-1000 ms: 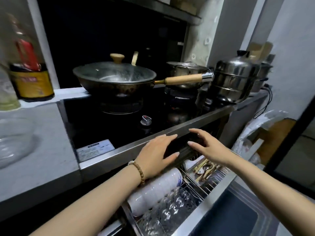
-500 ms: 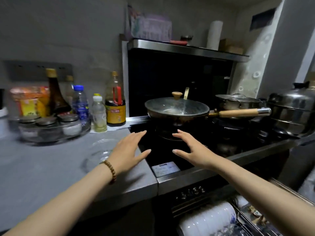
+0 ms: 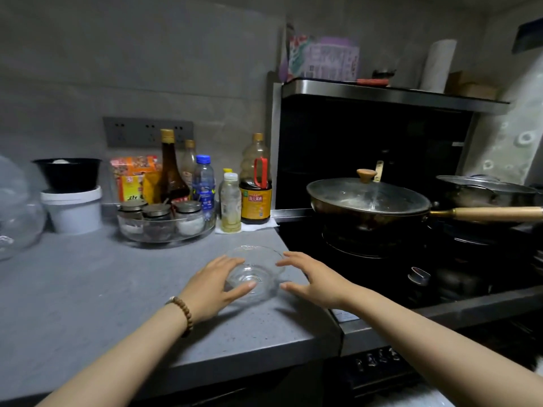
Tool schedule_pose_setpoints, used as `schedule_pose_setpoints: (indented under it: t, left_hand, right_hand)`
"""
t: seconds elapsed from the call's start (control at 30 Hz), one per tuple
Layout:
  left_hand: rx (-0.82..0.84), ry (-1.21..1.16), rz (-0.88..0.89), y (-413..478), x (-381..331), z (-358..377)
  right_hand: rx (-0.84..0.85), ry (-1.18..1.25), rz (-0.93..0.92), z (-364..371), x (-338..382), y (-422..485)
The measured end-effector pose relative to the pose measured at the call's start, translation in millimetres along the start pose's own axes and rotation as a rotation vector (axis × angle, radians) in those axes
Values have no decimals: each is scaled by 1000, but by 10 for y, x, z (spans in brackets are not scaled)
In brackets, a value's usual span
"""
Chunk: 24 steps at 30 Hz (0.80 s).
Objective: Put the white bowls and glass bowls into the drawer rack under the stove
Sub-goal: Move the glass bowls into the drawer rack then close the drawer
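Head view of a kitchen counter beside a stove. A small clear glass bowl (image 3: pixel 255 271) stands upright on the grey speckled surface (image 3: pixel 88 292), near its right edge and just left of the black stove top (image 3: pixel 382 268). The left hand (image 3: pixel 212 286), with a wooden bead bracelet (image 3: pixel 184 312) at the wrist, reaches in from the left; its fingers are spread and released, with the thumb tip at the near side of the bowl. The right hand (image 3: pixel 312 280) approaches from the right, likewise spread and holding nothing, its fingertips at or just beside the rim; whether either hand actually touches the glass cannot be told. Farther back on the surface stand a round glass tray of lidded spice jars (image 3: pixel 166 221), several bottles including a dark soy sauce bottle (image 3: pixel 255 186), and a white plastic tub (image 3: pixel 75 208) capped by a black bowl. A lidded wok with a wooden handle (image 3: pixel 370 205) sits on the stove. The drawer rack under the stove lies outside the view.

Step in hand, by judgement: reaching to pick up the glass bowl. The next move calls for closing both hands on opposite sides of the bowl, lifting it clear of the surface, and carrying it down and right toward the rack.
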<state>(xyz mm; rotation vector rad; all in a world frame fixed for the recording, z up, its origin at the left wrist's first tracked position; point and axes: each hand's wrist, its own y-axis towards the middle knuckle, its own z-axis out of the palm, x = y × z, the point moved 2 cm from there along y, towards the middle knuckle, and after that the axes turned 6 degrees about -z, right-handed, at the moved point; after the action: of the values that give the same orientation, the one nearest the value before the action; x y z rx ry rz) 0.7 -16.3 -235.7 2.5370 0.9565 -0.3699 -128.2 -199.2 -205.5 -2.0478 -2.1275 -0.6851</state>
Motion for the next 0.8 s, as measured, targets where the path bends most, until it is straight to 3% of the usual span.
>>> schedule_pose_setpoints:
  t: [0.37, 0.57, 0.67, 0.8]
  left_hand:
    - [-36, -100, 121, 23, 39, 34]
    - [-17, -192, 145, 28, -50, -22]
    - [-3, -301, 151, 32, -114, -110]
    - [56, -442, 197, 70, -371, -261]
  right_hand:
    - [-33, -218, -82, 206, 96, 239]
    - [-145, -273, -174, 158, 168, 279]
    - [-131, -230, -206, 25, 196, 256]
    - [-64, 8, -174, -274, 178, 122]
